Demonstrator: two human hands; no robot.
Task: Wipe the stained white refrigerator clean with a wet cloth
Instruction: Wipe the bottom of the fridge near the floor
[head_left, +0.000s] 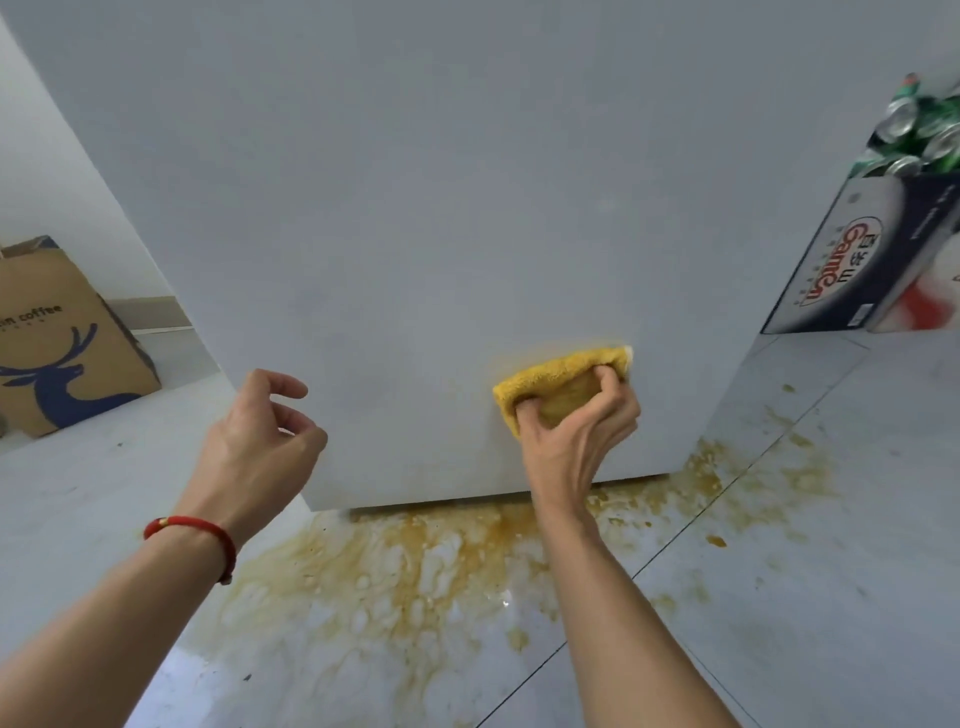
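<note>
The white refrigerator (441, 234) fills the middle of the view, its flat front facing me. My right hand (576, 421) presses a folded yellow cloth (561, 374) against the lower right of that front, fingers curled into the fabric. A faint yellow smear rings the cloth's top edge. My left hand (260, 441) hovers just left of the refrigerator's lower left corner, fingers loosely curled and apart, holding nothing. A red cord bracelet sits on that wrist.
A wide yellow-brown spill (415, 577) spreads over the grey tiled floor below the refrigerator. A brown paper coffee bag (67, 343) stands at the left. At the right, a dark carton (862, 260) holds several green cans (924, 130).
</note>
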